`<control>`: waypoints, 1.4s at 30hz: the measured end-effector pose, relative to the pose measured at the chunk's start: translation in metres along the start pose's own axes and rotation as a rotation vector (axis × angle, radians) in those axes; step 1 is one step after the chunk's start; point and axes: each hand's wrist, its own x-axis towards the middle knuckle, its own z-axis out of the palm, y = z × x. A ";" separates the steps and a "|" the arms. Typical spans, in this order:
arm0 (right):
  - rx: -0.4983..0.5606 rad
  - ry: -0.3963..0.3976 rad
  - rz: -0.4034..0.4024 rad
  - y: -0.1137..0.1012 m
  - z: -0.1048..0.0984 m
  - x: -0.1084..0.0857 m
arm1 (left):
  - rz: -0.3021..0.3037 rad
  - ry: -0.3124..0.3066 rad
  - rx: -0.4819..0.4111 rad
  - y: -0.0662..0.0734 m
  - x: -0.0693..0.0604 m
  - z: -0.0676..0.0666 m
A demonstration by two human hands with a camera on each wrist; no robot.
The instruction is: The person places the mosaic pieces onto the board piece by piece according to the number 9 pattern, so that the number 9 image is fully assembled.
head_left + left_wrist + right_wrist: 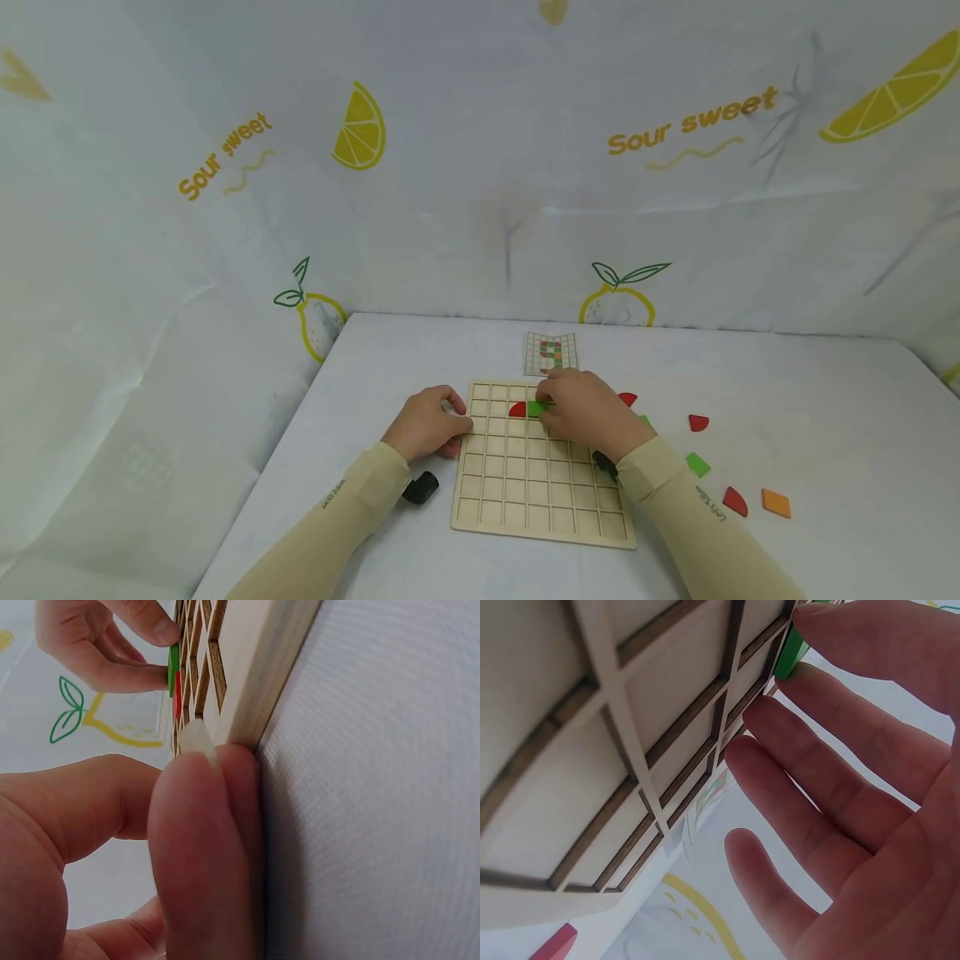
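A square wooden grid board lies on the white table. My left hand grips its left edge, thumb and a fingertip against the rim in the left wrist view. Over the upper part of the grid, my right hand pinches a green square tile between thumb and index finger, the other fingers spread in the right wrist view. A red quarter-round tile sits in the cell just left of the green one. Whether the green tile is fully seated cannot be told.
Behind the board stands a folded pattern card with a coloured design. Loose to the right are red quarter-rounds, a green tile and an orange tile. More tiles are partly hidden by my right hand and forearm.
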 end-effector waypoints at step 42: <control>-0.028 -0.002 -0.019 -0.002 -0.003 0.000 | 0.002 -0.001 0.012 -0.002 0.003 0.001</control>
